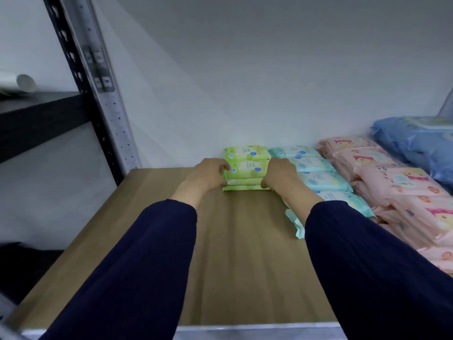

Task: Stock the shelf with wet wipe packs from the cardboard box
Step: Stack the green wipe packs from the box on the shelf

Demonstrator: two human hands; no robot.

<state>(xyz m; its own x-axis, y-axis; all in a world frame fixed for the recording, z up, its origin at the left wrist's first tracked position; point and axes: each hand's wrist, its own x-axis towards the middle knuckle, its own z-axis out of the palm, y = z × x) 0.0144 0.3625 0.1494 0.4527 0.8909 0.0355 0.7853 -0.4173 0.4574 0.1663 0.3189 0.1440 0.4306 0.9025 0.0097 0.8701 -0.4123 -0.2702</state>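
Fingers [223,167] of the left hand [210,175] curl round the left end of the green packs [245,171], those of the right hand [279,174] round the right end; the stack sits between both hands, equally near each, long axis left to right, deep on the shelf [245,266], its right end just beside the teal packs [318,179]; bare board lies nearer the person
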